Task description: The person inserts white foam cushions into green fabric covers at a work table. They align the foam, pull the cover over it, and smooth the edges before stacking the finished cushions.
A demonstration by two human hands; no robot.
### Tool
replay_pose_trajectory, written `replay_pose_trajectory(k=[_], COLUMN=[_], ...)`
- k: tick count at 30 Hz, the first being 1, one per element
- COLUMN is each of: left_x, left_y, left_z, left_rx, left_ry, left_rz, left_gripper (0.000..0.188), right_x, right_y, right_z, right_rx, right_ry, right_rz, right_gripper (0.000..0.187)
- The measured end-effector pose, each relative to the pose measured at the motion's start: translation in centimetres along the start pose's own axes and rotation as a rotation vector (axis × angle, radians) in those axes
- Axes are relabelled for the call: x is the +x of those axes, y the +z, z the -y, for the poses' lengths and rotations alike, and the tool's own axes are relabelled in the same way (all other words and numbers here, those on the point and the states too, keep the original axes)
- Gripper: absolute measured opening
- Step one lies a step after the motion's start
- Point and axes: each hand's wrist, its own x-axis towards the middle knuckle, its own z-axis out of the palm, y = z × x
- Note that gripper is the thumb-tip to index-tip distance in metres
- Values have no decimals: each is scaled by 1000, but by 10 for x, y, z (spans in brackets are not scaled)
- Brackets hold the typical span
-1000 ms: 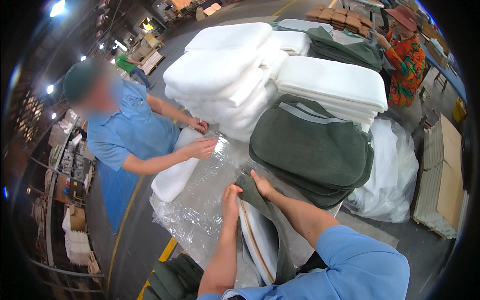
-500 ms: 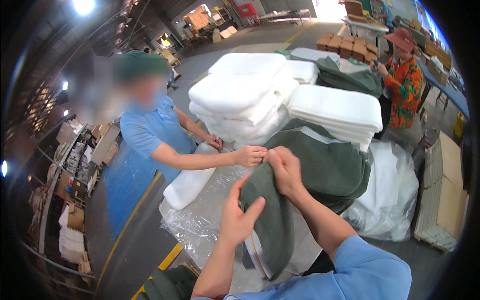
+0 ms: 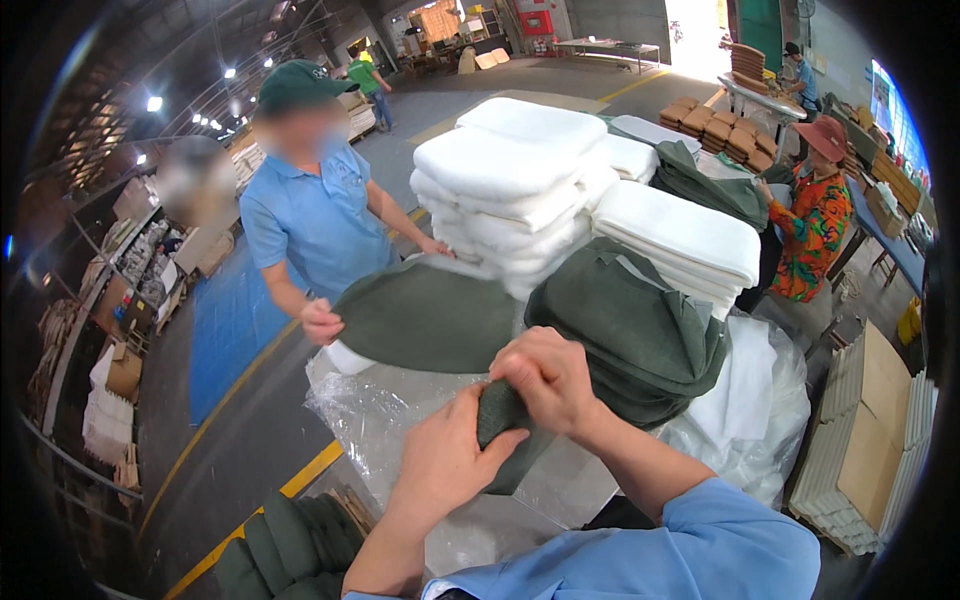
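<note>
The wearer's 2 hands [image 3: 447, 457] partly hide a green cover [image 3: 500, 410]; green bundles [image 3: 290, 548] are cropped below.

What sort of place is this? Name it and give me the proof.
Likely a factory or workshop floor, perhaps for upholstery: stacked white pads, a pile of dark green fabric, and a yellow floor line beside the work area.

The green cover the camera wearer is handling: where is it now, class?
In the head view, the green cover is just below centre, held in the left hand and right hand, below and left of the green fabric pile.
</note>
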Motion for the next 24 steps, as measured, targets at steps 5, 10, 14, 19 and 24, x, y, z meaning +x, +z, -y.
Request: replay_pose_trajectory(k=[5, 10, 14, 19, 24], left_x=[-22, -76, -164, -232, -270], left_y=[5, -4, 4, 29, 80], left_z=[21, 61, 126, 147, 168], left_rx=[-27, -29, -32, -316, -393], left_ry=[1, -11, -125, -345, -575], left_rz=[-47, -55, -125, -272, -311], left_gripper=[61, 67, 68, 57, 59], right_x=[-20, -80, -136, -172, -193], right_y=[7, 25, 32, 42, 67], right_z=[-36, -99, -140, -169, -170], right_rx=[327, 163, 19, -55, 259], right_ry=[301, 436, 571, 660, 819], right_rz=[108, 143, 224, 227, 133], right_gripper=[65, 59, 57, 55, 51])
